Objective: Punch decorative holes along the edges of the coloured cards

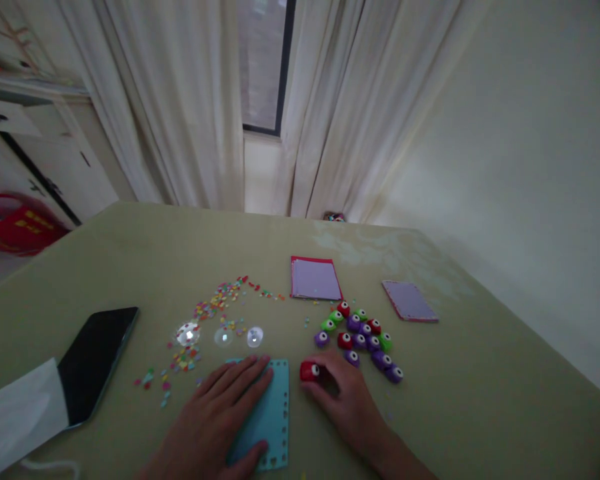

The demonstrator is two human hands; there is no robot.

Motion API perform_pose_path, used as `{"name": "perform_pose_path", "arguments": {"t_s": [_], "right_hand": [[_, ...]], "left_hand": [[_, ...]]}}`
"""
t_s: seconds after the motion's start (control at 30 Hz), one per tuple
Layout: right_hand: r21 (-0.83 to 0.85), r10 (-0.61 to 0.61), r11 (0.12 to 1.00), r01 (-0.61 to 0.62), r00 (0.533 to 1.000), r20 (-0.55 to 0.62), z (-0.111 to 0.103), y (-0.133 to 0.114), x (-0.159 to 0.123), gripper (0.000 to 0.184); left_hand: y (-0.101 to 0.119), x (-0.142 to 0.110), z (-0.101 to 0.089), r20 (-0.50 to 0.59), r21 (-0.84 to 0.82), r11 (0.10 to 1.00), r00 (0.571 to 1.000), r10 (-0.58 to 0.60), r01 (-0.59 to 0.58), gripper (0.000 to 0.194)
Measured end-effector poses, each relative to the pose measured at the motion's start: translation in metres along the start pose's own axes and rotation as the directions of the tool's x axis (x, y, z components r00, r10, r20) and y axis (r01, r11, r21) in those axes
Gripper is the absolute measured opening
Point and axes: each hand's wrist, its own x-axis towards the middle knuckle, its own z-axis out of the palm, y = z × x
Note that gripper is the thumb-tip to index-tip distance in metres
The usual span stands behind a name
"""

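Observation:
My left hand point(225, 417) lies flat with fingers stretched across a light blue card point(276, 407) that has small holes punched along its edges. To the right of that card, my right hand point(347, 400) pinches a small red hole punch point(309, 371) with an eye on it, between thumb and fingers. Just beyond this hand sits a cluster of similar red, green and purple eyed punches point(360, 341). Small colourful paper bits point(213, 307) are scattered beyond and left of my left hand. Near them lie several clear round discs point(255, 337).
A stack of lilac sheets with a red one point(316, 279) lies farther back, and a lilac card point(410, 301) is at the right. On the left rest a black phone point(100, 360) and a white sheet point(25, 417). Curtains and a wall stand behind the green tabletop point(480, 400).

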Motion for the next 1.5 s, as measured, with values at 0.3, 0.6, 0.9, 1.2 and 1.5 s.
{"name": "perform_pose_path", "arguments": {"t_s": [0.3, 0.6, 0.9, 1.2, 1.5], "right_hand": [[0.076, 0.019, 0.997, -0.022, 0.999, 0.040, 0.0081, -0.0029, 0.0017, 0.023], [0.113, 0.039, 0.993, -0.043, 0.998, 0.042, 0.0070, -0.0047, -0.0013, 0.024], [0.120, 0.005, 0.993, -0.013, 0.998, 0.063, 0.0070, -0.0040, -0.0012, 0.026], [0.112, 0.018, 0.993, -0.027, 0.997, 0.079, 0.0078, -0.0060, -0.0010, 0.025], [0.109, -0.014, 0.994, 0.005, 0.996, 0.087, 0.0068, -0.0051, -0.0009, 0.033]], "left_hand": [[0.0063, 0.0003, 0.0040, -0.066, 0.071, 0.997, 0.998, -0.018, 0.023, 0.084], [0.0022, -0.0014, 0.0050, -0.050, 0.034, 0.999, 0.998, -0.038, 0.040, 0.075], [0.0058, -0.0007, 0.0035, -0.036, 0.051, 0.997, 0.998, -0.049, 0.050, 0.075], [0.0056, -0.0027, 0.0044, -0.033, 0.078, 0.996, 0.999, -0.027, 0.030, 0.076], [0.0085, -0.0004, 0.0020, -0.062, 0.125, 0.992, 0.998, -0.003, 0.010, 0.076]]}}
